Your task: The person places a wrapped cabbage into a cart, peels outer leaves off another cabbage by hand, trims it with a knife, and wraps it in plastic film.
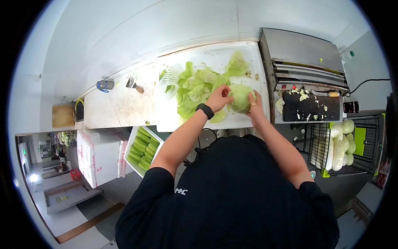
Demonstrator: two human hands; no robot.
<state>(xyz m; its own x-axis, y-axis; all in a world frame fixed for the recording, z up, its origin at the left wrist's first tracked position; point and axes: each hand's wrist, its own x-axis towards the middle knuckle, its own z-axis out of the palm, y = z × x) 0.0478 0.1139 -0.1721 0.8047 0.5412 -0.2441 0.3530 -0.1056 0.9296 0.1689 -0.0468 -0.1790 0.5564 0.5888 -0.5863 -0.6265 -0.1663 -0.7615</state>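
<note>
Right hand [256,108] grasps the cabbage [240,98] over the white tray [207,55]; left hand [218,98] curls at cabbage's left edge, leaf grip unclear; apparently peeling, next pull likely needs steady bracing; loose leaves [200,86] left of cabbage, black board [314,111] farther right.

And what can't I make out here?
Head view:
Leafy head: underside hidden by its own bulk.
Left hand: what it pinches, if anything, is too small to tell.
Green vegetables: some may be hidden by the left arm.
Black device: screen too small to read.
</note>
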